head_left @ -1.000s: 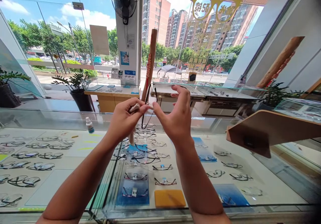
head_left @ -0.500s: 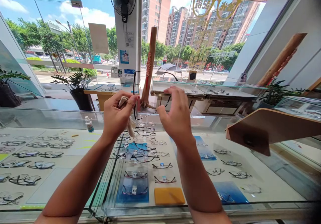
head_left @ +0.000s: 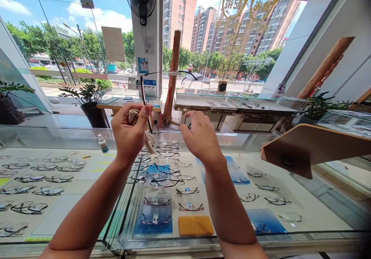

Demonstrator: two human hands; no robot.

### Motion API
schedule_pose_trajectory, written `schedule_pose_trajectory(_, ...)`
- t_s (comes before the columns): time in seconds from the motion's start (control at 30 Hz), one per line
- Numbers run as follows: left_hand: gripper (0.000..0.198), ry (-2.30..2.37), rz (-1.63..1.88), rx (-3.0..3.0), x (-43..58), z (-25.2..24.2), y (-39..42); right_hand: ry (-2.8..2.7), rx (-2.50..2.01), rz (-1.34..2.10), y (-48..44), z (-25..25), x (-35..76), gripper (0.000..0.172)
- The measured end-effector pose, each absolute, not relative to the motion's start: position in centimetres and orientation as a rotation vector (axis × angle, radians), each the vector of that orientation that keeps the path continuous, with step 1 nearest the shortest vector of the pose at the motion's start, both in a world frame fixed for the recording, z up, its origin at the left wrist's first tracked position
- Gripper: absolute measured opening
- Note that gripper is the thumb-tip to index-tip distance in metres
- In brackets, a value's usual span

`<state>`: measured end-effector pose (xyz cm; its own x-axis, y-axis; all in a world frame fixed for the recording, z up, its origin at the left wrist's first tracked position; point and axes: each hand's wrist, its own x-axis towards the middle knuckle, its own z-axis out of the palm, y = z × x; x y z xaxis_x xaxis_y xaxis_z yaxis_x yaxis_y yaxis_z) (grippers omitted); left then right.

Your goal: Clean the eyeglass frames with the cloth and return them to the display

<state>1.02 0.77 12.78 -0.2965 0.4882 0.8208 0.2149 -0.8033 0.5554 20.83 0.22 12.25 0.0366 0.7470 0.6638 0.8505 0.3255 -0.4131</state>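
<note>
I hold a thin black-rimmed pair of glasses (head_left: 143, 91) up in front of me, above a glass display counter (head_left: 72, 135). My left hand (head_left: 127, 137) pinches one temple arm together with a beige cleaning cloth (head_left: 133, 116). My right hand (head_left: 201, 137) is at the same height to the right, thumb and forefinger pinched; the temple tip there is too thin to see clearly. The front of the glasses sits above both hands, lying level against the window.
Under the counter glass lie several rows of spectacles, blue cards and an orange pad (head_left: 196, 225). A small white bottle (head_left: 102, 143) stands at the left. A tilted wooden stand (head_left: 313, 147) is at the right. More showcases and potted plants line the windows.
The glasses have been turned and opened out: their front now sits level above my hands. Both hands have spread apart and dropped slightly, and the right hand's fingers have closed into a pinch.
</note>
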Motion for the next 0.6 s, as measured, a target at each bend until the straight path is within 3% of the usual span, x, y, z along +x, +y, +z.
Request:
schedule_pose_trajectory(0.27, 0.023, 0.941, 2.142, 1.793, 1.0, 12.6, 0.9, -1.722, -1.438, -0.219, 0.5, 12.1, 20.7, 0.033)
schedule_pose_trajectory(0.6, 0.012, 0.811, 2.021, 1.979, 1.0, 12.4, 1.4, -2.022, -0.816, 0.001, -1.6, 13.1, 19.5, 0.044)
